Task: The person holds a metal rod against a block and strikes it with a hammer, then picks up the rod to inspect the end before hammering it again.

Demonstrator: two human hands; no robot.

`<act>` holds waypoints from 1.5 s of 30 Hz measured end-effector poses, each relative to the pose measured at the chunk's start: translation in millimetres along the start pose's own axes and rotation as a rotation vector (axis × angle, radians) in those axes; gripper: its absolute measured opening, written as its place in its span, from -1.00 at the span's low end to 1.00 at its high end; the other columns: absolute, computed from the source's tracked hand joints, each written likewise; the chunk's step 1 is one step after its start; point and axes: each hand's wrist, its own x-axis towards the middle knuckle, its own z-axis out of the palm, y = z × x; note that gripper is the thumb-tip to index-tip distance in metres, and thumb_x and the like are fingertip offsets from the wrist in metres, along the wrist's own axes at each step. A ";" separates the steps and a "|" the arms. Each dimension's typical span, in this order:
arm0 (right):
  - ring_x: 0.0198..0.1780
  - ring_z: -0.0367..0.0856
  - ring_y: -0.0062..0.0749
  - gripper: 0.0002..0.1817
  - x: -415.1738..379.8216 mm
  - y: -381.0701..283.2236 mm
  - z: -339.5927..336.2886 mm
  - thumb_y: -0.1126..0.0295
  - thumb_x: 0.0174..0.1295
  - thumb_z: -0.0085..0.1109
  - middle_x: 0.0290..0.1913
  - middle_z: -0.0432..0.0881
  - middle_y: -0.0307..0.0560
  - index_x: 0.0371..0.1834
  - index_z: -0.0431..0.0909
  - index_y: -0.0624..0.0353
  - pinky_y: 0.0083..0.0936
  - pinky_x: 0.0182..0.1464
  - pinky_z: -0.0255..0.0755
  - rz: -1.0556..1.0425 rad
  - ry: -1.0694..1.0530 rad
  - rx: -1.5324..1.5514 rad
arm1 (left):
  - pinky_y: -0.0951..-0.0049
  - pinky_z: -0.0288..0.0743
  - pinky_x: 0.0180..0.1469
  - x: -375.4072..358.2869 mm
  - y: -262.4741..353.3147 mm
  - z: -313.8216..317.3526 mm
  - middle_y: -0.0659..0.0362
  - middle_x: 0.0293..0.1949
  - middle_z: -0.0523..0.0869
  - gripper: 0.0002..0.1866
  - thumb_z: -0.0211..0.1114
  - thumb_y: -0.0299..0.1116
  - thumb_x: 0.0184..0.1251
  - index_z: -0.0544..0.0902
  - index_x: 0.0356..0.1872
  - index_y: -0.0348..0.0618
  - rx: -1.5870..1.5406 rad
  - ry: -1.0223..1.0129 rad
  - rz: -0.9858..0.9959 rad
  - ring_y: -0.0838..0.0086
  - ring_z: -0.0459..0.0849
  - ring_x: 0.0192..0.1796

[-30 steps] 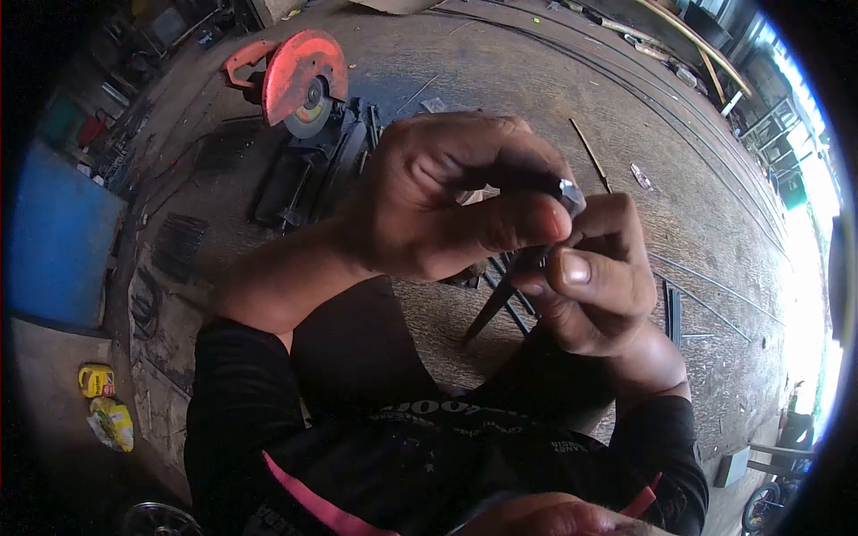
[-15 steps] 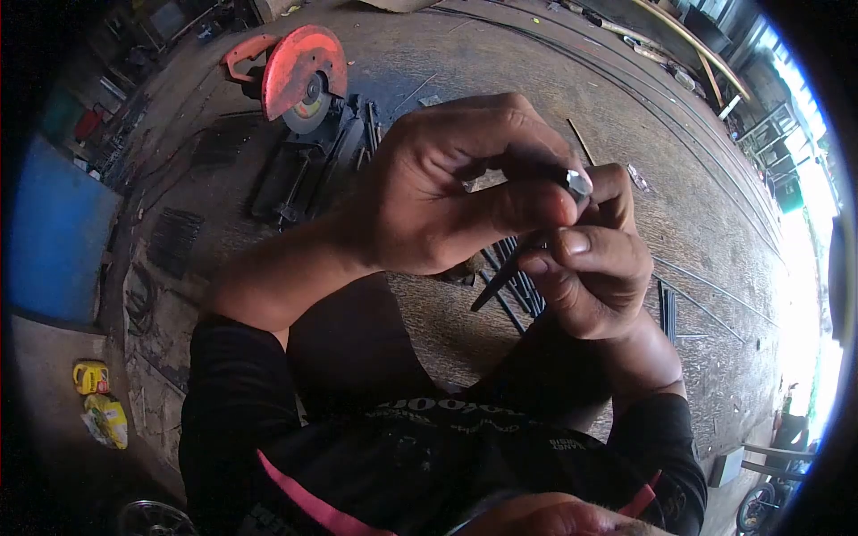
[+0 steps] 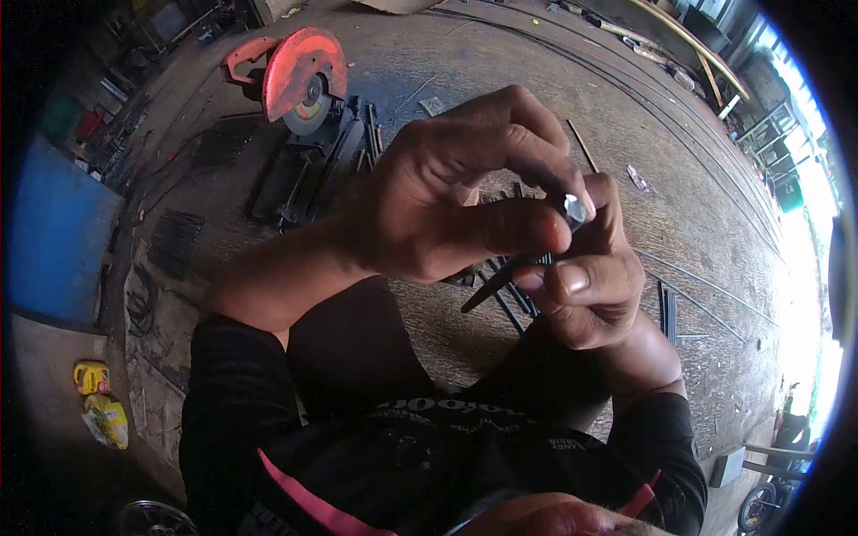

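Observation:
A short dark metal rod with a bright, faceted end is held up in front of my chest. Its other end narrows and slants down to the left. My left hand pinches it near the shiny end between thumb and fingers. From below and to the right, my right hand grips the same piece, its thumb just under the left thumb. Fingers cover much of the rod's middle. Beneath the hands, several dark rods lie on the floor, partly hidden.
A chop saw with a red guard stands on the floor ahead to the left. More dark rods lie to the right, and long bars stretch across the far floor. Yellow containers and a blue panel are at the left.
Both hands and the rod have lowered slightly and shifted a little left. The left fingers have lifted into a higher arch, and more of the rod's narrow end shows.

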 end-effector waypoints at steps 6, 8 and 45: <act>-0.08 0.42 -0.30 -0.65 2.2 -5.9 -3.6 0.61 0.07 0.36 -0.14 0.34 -0.11 -0.08 0.73 -0.06 -0.38 0.06 0.37 0.013 -0.066 -0.056 | 0.55 0.45 -0.12 -2.3 4.3 1.8 0.14 -0.14 0.45 -0.67 0.35 -0.16 0.29 0.63 -0.09 -0.19 -0.053 0.000 -0.035 0.57 0.53 -0.16; -0.10 0.42 -0.30 -0.65 5.0 -11.0 -4.1 0.60 0.06 0.38 -0.15 0.34 -0.12 -0.10 0.74 -0.07 -0.39 0.05 0.38 0.045 -0.086 -0.082 | 0.55 0.46 -0.13 -2.6 4.6 2.3 0.13 -0.13 0.45 -0.67 0.35 -0.16 0.29 0.62 -0.08 -0.19 -0.071 0.003 -0.039 0.56 0.54 -0.16; -0.01 0.42 -0.29 -0.59 3.4 3.0 -5.4 0.47 0.18 0.27 -0.02 0.38 -0.04 0.10 0.41 0.08 -0.41 0.01 0.33 -0.011 -0.269 -0.250 | 0.52 0.47 -0.04 -11.3 -40.5 11.1 0.18 -0.20 0.60 -0.78 0.41 -0.38 0.23 0.63 -0.18 -0.24 -0.232 0.159 0.306 0.55 0.61 -0.11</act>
